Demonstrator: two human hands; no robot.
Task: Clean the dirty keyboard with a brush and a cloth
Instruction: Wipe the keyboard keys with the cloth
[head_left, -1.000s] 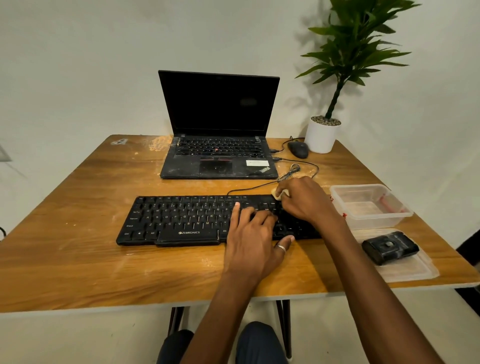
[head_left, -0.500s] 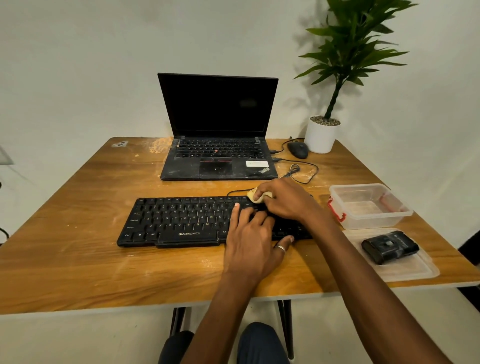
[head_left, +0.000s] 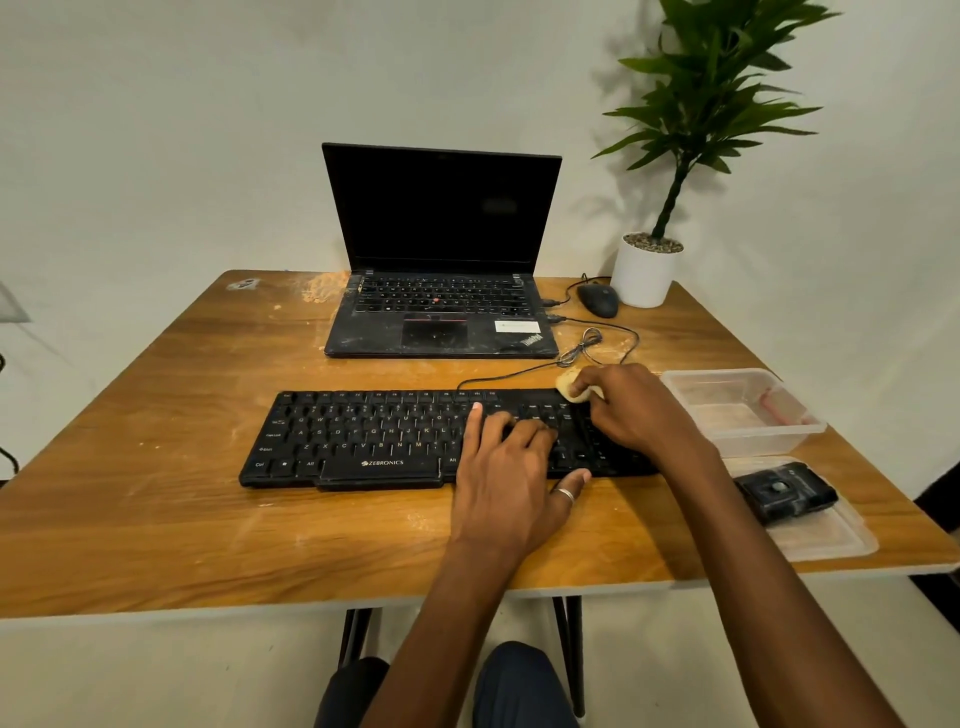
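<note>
Far left of the tabletop (head_left: 130, 467): pale dusty smears, not wiped. Centre: black Zebronics keyboard (head_left: 363, 431) lying flat along the near edge, with a dusty open laptop (head_left: 441, 322) behind it, outside the task. Left and middle keys free of obvious grit, though gaps between keys too small to judge.

Right of centre: left hand (head_left: 511, 478) laid flat on the keys, fingers straight and spread, holding nothing, apparently steadying the board. Next over, right hand (head_left: 631, 410) at the keyboard's far right corner, fingers curled round a small pale cloth (head_left: 569, 385), wad touching the top row there.

Judged as the cloth stage, mid-wipe; how much is already wiped cannot be told. No brush in view, so brushing either finished or not begun.

Further right: clear plastic container (head_left: 763, 444), and nearer, a flat clear lid (head_left: 831, 535) carrying a small black device (head_left: 784, 493).
</note>
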